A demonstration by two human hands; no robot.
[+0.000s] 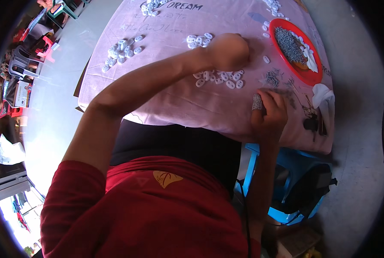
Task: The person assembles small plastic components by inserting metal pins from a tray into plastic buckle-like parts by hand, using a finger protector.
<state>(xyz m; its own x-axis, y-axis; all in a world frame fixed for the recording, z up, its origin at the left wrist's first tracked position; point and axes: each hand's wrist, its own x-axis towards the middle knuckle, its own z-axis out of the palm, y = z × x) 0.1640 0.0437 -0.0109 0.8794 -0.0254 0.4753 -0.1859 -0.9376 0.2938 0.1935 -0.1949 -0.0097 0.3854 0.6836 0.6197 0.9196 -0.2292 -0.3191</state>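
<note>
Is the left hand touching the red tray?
No, the left hand is near white oval pieces, clearly apart from the red tray.

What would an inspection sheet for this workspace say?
Surface: pink cloth with dark lettering.
Things: white pieces in several clusters; grey parts heaped in a red tray and loose beside it.
Clutter: white rag and dark items near the cloth's right edge.
Grip: left hand blurred near white pieces; right hand curled near loose grey parts; hold unclear in both.
Cables: black cord beside the right forearm.
Surroundings: blue stool, grey chair, white bag.
</note>
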